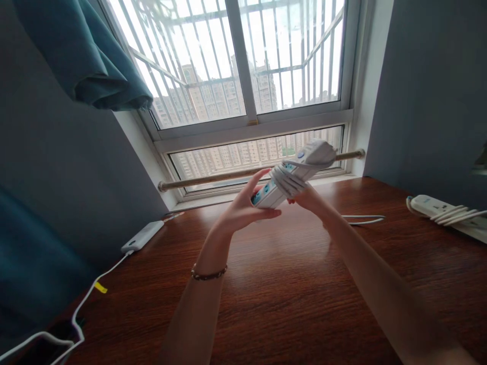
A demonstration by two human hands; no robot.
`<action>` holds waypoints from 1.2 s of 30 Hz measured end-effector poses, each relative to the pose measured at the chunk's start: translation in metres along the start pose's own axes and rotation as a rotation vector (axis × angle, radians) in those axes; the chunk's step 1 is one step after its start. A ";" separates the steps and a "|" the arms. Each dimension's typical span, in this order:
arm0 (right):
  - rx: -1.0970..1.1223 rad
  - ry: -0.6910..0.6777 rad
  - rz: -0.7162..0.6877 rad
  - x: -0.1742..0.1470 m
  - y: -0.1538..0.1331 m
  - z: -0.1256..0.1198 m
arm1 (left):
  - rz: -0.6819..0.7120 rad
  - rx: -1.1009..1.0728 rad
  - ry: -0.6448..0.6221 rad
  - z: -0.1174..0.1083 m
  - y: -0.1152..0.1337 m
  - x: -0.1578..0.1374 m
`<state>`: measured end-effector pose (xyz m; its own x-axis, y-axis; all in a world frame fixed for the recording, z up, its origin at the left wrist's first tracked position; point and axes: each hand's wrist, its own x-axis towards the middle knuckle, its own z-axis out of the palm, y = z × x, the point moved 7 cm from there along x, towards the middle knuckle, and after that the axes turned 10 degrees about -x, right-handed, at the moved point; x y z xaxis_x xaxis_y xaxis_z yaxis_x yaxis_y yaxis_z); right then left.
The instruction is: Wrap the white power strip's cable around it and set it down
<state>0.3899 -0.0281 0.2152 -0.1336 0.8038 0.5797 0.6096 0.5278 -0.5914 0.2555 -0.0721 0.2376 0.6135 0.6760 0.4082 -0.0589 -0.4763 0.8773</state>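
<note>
Both my hands are raised over the brown wood-grain surface (pixel 289 314), near its far edge by the window (pixel 249 109). With my left hand (pixel 239 207) I grip the lower end of a white power strip (pixel 271 196), thumb along its upper side and fingers beneath it. I have the strip tilted in the air, apart from the surface, its far end pointing up and to the right. Blue-green sockets show on its face, and a white cord (pixel 288 181) is wound in several turns around its middle. My right hand (pixel 305 198) is at the strip's underside, just by those turns; most of it is hidden behind them, so I cannot tell how firmly it is closed or on what. A beaded bracelet (pixel 208 275) circles my left wrist.

Beside my right forearm, a thin white cable (pixel 365 219) lies on the surface. Farther right rests another white power strip (pixel 429 205), also wrapped in its own cord (pixel 452 215). Well to my left, near the wall, sits a white box-shaped device (pixel 143 236); a white lead (pixel 93 286) with a yellow tag (pixel 100 287) runs from it toward me.
</note>
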 end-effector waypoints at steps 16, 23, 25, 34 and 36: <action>-0.733 -0.172 -0.069 -0.012 -0.021 0.005 | -0.336 1.046 0.631 -0.055 -0.029 -0.001; -0.880 -0.179 -0.314 -0.014 -0.034 0.003 | -0.300 1.132 0.234 -0.042 -0.048 0.006; -0.797 -0.241 -0.379 -0.017 -0.038 0.005 | -0.263 1.030 0.013 -0.033 -0.050 0.005; 0.026 -0.546 -0.380 -0.028 -0.052 0.037 | -0.311 0.511 -0.698 0.002 -0.042 -0.025; 0.264 -0.631 -0.341 -0.031 -0.057 0.044 | -0.263 0.413 -0.744 0.006 -0.032 -0.027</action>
<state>0.3248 -0.0710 0.2058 -0.7504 0.5469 0.3713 0.2582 0.7596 -0.5970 0.2458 -0.0788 0.1967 0.9282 0.3202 -0.1896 0.3565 -0.6189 0.6999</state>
